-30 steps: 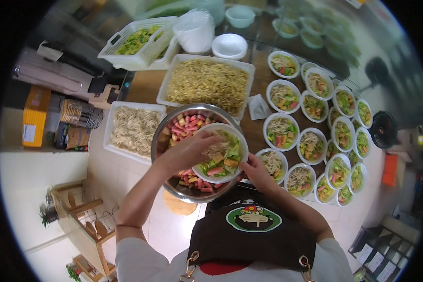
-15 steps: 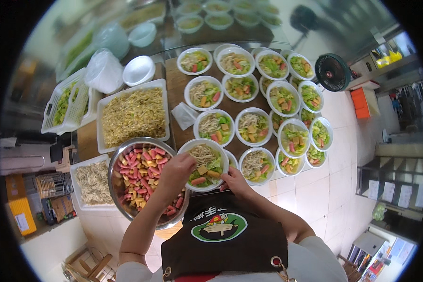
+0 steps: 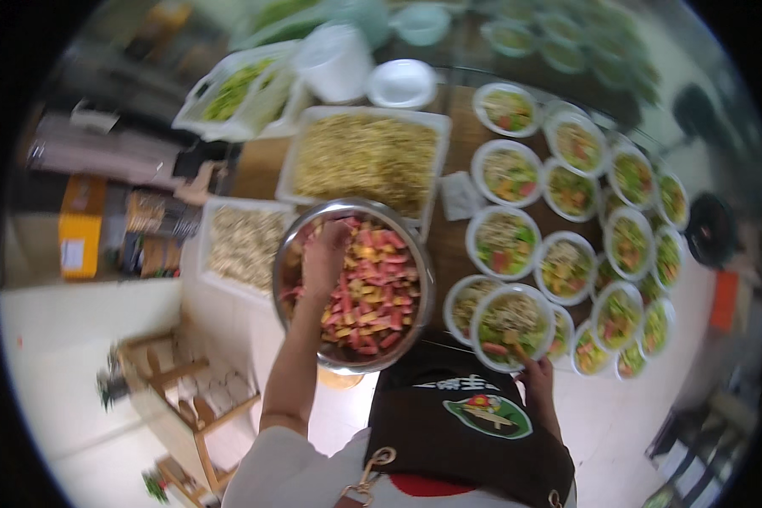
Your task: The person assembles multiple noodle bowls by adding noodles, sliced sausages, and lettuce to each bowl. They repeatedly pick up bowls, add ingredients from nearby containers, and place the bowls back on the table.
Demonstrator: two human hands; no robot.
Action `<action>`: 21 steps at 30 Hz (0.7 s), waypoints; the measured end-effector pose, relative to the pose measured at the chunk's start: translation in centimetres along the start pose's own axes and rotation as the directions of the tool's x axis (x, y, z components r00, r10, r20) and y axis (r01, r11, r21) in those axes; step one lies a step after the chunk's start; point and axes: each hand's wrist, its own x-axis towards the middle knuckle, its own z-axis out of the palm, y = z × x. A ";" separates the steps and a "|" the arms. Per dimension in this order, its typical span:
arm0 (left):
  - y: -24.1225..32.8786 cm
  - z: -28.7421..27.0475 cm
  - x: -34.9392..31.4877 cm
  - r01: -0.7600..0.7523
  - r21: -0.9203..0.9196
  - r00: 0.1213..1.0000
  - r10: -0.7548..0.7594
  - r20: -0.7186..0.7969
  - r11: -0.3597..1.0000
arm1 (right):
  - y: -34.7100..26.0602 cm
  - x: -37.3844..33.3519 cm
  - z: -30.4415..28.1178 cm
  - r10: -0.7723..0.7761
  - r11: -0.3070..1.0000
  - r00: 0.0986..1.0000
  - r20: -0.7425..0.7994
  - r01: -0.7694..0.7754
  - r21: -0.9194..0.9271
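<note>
My left hand [image 3: 323, 250] reaches into a big steel bowl [image 3: 426, 292] of pink and yellow pieces, which look like cut sausage and tofu [image 3: 381, 292]. Its fingers are blurred among the pieces. My right hand [image 3: 537, 377] grips the near rim of a round white salad bowl [image 3: 514, 311], thumb on the edge. This bowl carries bean sprouts, lettuce and a few pink and tan pieces. It overlaps another filled bowl [image 3: 466, 296] at its left; whether it rests on it I cannot tell.
Many filled white bowls [image 3: 567, 267] crowd the table's right side, some stacked. Beyond the steel bowl lie a tray of yellowish shreds [image 3: 360, 161] and a tray of pale sprouts [image 3: 245, 245]. Farther back are a lettuce basket [image 3: 237, 93], stacked empty bowls [image 3: 402, 83] and a fan [image 3: 709, 230].
My left hand has left the salad bowl and gone left into the steel bowl. My right hand still holds the salad bowl. The whole view has swung toward the left.
</note>
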 end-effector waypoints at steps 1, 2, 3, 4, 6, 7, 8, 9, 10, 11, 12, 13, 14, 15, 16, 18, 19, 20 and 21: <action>-6.0 -1.4 -0.1 0.230 -0.190 0.970 -0.241 -0.036 0.954 | 0.2 0.0 -0.1 0.001 1.000 1.000 0.014 0.000 -0.018; -12.8 -3.1 -0.9 0.290 -0.029 0.943 -0.291 -0.160 0.957 | 0.2 0.2 0.2 0.001 0.999 1.000 0.028 0.000 -0.040; -20.6 -4.6 -3.1 0.398 0.041 0.909 -0.388 -0.155 0.916 | 0.0 0.2 0.9 0.010 0.998 0.999 0.051 -0.007 -0.059; -27.4 -5.3 -5.2 0.490 0.104 0.868 -0.474 -0.147 0.865 | -0.2 0.2 1.6 0.014 0.997 0.998 0.061 -0.009 -0.072; -34.0 -4.7 -7.8 0.555 0.356 0.815 -0.576 -0.053 0.752 | -0.5 0.4 2.7 0.014 0.996 0.998 0.064 -0.008 -0.092; -35.3 -3.8 -7.7 0.608 0.372 0.733 -0.676 0.075 0.701 | -0.5 0.4 3.2 0.012 0.995 0.998 0.068 -0.005 -0.102; -35.8 -1.9 -8.1 0.540 0.358 0.812 -0.584 0.017 0.762 | -0.6 0.4 3.7 0.011 0.994 0.997 0.073 -0.003 -0.110; -34.9 1.3 -8.0 0.461 0.339 0.877 -0.480 -0.032 0.820 | -1.0 0.2 4.4 0.016 0.987 0.999 0.041 -0.010 -0.159; -34.1 3.1 -8.1 0.381 0.329 0.924 -0.372 -0.092 0.864 | -1.1 0.1 4.8 0.018 0.990 0.999 0.038 -0.012 -0.140; -33.7 3.6 -8.0 0.431 0.326 0.901 -0.424 -0.097 0.841 | -1.2 0.1 5.2 0.019 0.993 0.999 0.040 -0.014 -0.121; -33.3 3.4 -7.6 0.483 0.326 0.873 -0.476 -0.106 0.813 | -1.4 0.0 5.6 0.022 0.995 0.999 0.049 -0.017 -0.101; -33.1 2.9 -7.0 0.528 0.326 0.846 -0.520 -0.119 0.784 | -1.5 0.1 5.8 0.026 0.995 0.998 0.064 -0.019 -0.100; -33.5 2.0 -7.5 0.508 0.274 0.861 -0.487 -0.145 0.817 | -1.6 0.2 5.8 0.030 0.995 0.996 0.079 -0.022 -0.099; -34.8 0.0 -8.5 0.483 0.229 0.874 -0.452 -0.178 0.845 | -1.7 0.2 6.0 0.037 0.995 0.994 0.101 -0.028 -0.094; -35.1 -1.7 -8.7 0.447 0.189 0.889 -0.410 -0.205 0.874 | -1.7 0.2 6.1 0.034 0.995 0.994 0.101 -0.024 -0.093; -34.7 -5.0 -8.7 0.598 -0.213 0.765 -0.629 -0.135 0.773 | -1.7 0.3 5.8 0.030 0.996 0.995 0.099 -0.022 -0.085; -34.2 -6.7 -8.3 0.553 -0.175 0.798 -0.578 -0.170 0.815 | -1.5 0.3 5.6 0.024 0.997 0.995 0.095 -0.017 -0.076; -33.5 -8.4 -8.0 0.562 -0.285 0.782 -0.611 -0.122 0.776 | -1.4 0.4 5.4 0.019 0.998 0.996 0.090 -0.013 -0.065; -31.0 -10.4 -6.8 0.525 -0.349 0.801 -0.589 -0.104 0.776 | -1.2 0.5 5.3 0.011 0.999 0.996 0.084 -0.007 -0.050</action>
